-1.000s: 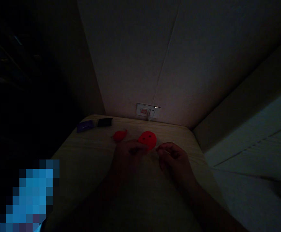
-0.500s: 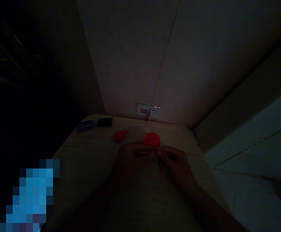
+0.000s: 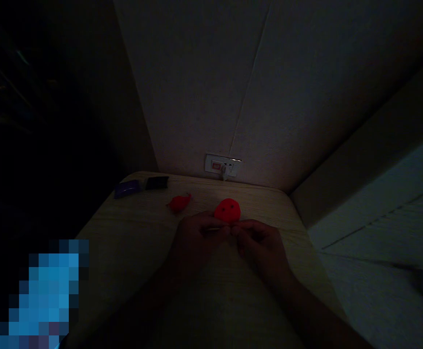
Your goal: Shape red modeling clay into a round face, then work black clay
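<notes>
The room is very dark. My left hand (image 3: 195,237) and my right hand (image 3: 258,242) meet fingertip to fingertip over a pale wooden table (image 3: 131,242). A round red piece with two dark dots (image 3: 227,210) sticks up just behind the fingers; the left hand's curled fingers seem to hold its lower edge together with a thin pale stick. The right hand's fingers are pinched close to it; what they hold is too dark to make out. A second small red piece (image 3: 178,202) lies on the table, left of the hands.
A purple flat object (image 3: 127,188) and a dark block (image 3: 157,182) lie at the table's far left corner. A wall socket plate (image 3: 221,166) sits on the wall behind the table. A pale surface (image 3: 378,228) extends to the right.
My right hand has moved left until its fingertips meet the left hand. The round red piece has shifted slightly right and sits lower behind the fingers.
</notes>
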Available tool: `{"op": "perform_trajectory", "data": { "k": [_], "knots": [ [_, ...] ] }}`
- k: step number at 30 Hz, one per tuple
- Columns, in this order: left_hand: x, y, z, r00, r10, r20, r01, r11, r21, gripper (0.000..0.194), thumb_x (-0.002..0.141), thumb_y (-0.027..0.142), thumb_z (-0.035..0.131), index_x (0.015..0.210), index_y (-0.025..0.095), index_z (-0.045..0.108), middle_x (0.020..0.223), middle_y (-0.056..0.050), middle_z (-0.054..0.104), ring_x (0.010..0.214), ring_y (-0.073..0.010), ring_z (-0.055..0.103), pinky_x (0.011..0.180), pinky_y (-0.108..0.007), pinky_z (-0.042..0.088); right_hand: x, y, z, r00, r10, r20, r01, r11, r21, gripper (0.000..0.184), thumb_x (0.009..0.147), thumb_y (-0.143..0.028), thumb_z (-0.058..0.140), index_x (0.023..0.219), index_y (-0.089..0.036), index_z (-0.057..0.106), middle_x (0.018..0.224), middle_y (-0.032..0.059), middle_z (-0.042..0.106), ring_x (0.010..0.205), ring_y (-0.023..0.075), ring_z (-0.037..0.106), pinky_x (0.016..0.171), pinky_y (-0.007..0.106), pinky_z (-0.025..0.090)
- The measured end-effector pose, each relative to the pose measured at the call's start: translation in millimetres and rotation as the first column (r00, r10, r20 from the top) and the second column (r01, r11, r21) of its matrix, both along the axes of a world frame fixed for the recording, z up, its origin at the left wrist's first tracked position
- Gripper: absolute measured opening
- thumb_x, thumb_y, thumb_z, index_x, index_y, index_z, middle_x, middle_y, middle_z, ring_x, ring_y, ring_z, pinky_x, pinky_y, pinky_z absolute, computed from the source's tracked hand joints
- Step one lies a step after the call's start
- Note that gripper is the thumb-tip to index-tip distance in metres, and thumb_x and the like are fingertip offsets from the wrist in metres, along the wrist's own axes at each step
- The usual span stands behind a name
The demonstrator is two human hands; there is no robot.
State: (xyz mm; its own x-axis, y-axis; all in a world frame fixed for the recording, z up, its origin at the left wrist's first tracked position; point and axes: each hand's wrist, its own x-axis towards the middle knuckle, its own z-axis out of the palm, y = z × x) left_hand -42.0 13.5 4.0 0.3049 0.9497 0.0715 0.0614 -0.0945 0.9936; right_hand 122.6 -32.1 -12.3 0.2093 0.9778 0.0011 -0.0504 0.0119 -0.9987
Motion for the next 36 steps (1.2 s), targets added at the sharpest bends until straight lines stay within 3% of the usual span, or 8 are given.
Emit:
{"op": "perform_trajectory", "data": {
  "k": [9, 15, 23, 36],
  "knots": [
    [0.8, -0.6, 1.9, 1.000, -0.013, -0.018, 0.013, 1.000, 0.004, 0.011, 0.078, 0.015, 0.072, 0.079, 0.020, 0.082, 0.089, -0.003, 0.079, 0.079, -0.0151, 0.073, 0.070, -0.022, 0.057, -0.6, 1.1, 1.4, 1.000, 0.010, -0.007, -0.009, 1.000, 0.020, 0.015, 0.079, -0.034, 0.082, 0.078, -0.019, 0.080, 0.049, -0.0021, 0.064, 0.040, 0.0081, 0.051, 0.040, 0.018, 0.038],
    [1.3, -1.1, 0.4, 1.000, -0.024, 0.018, 0.026, 0.997, -0.067, 0.009, 0.076, 0.018, 0.075, 0.082, 0.019, 0.082, 0.093, -0.004, 0.080, 0.084, -0.0178, 0.074, 0.075, -0.024, 0.059, -0.3, 0.6, 0.4, 1.000, -0.006, -0.004, 0.007, 1.000, 0.027, 0.016, 0.080, -0.034, 0.081, 0.076, -0.019, 0.079, 0.049, -0.0023, 0.063, 0.041, 0.0073, 0.050, 0.040, 0.017, 0.037],
    [1.1, 0.7, 1.3, 0.999, -0.027, 0.031, 0.028, 0.999, -0.047, 0.009, 0.077, 0.019, 0.072, 0.078, 0.019, 0.081, 0.089, -0.004, 0.077, 0.083, -0.0172, 0.073, 0.073, -0.024, 0.058, -0.8, 0.0, -0.9, 1.000, 0.013, -0.015, -0.012, 0.998, 0.062, 0.015, 0.078, -0.031, 0.083, 0.089, -0.021, 0.081, 0.055, -0.0015, 0.066, 0.041, 0.0075, 0.050, 0.039, 0.017, 0.038],
    [2.0, 0.8, 2.9, 1.000, -0.014, 0.024, 0.016, 0.996, -0.089, 0.010, 0.076, 0.023, 0.071, 0.073, 0.018, 0.079, 0.081, -0.005, 0.077, 0.077, -0.0190, 0.071, 0.070, -0.027, 0.054, 0.5, -1.8, 3.5, 0.993, 0.077, 0.087, -0.086, 0.991, 0.104, 0.010, 0.083, -0.028, 0.080, 0.091, -0.022, 0.081, 0.061, -0.0008, 0.069, 0.044, 0.0074, 0.053, 0.041, 0.017, 0.042]
  ]
}}
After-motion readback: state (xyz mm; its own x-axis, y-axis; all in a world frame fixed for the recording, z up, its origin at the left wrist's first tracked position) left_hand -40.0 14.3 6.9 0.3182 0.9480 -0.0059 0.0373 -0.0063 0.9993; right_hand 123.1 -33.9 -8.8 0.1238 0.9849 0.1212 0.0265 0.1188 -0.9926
